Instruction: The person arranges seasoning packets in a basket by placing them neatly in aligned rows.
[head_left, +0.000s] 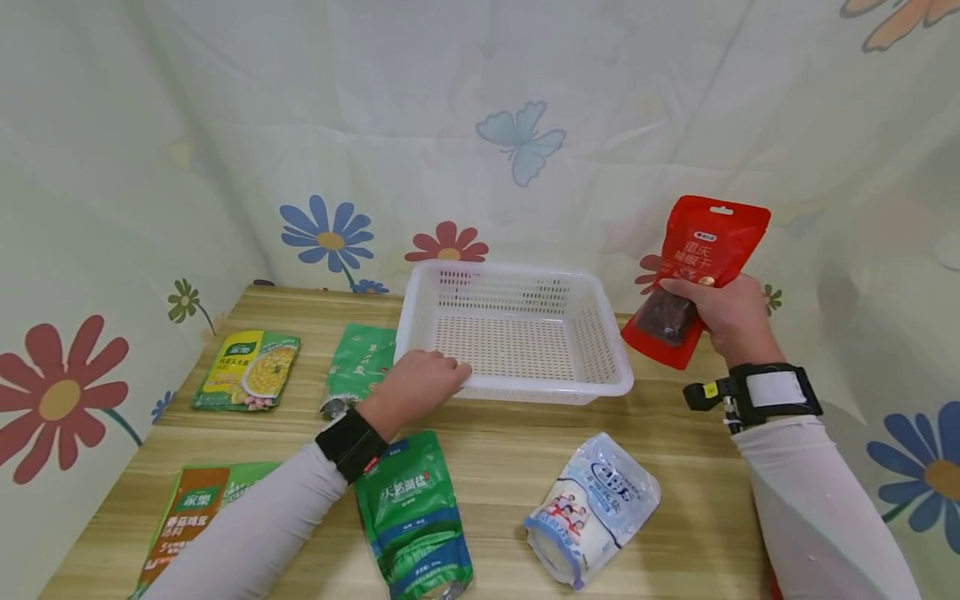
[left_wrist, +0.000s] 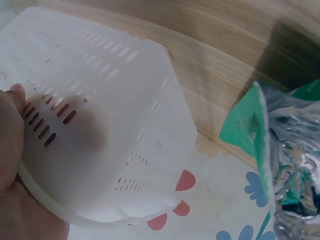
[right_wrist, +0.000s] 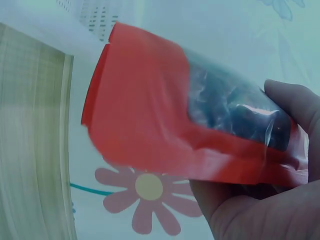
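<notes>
From the head cam we count one white basket point(head_left: 514, 333) sitting at about 12 o'clock on the wooden table point(head_left: 675, 500), and six pouches total. Our right hand point(head_left: 723, 317) is up at 2 o'clock, off the table, fingers and thumb wrapped around the one red pouch point(head_left: 701, 271), which is held upright just right of the basket. Our left hand point(head_left: 420, 379) rests on the basket's near left corner, fingers curled over the rim. The other five pouches lie flat on the table: a yellow-green soup packet point(head_left: 247, 371) at 10 o'clock, a green pouch point(head_left: 360, 362) right next to the left hand, an orange-green packet point(head_left: 191, 517) at 8 o'clock partly under our sleeve, a green-blue pouch point(head_left: 412, 517) at 6 o'clock, and a white-blue bag point(head_left: 592, 508) at 5 o'clock.

Left wrist cam: one basket point(left_wrist: 110, 125) fills the frame, our hand point(left_wrist: 15, 150) gripping its rim at 9 o'clock, one green pouch point(left_wrist: 280, 145) at 3 o'clock.

Right wrist cam: one red pouch point(right_wrist: 165, 125), its clear window showing dark contents, pinched by the hand point(right_wrist: 270, 200) at 4 o'clock. A bit of basket point(right_wrist: 95, 15) shows at 11 o'clock.
</notes>
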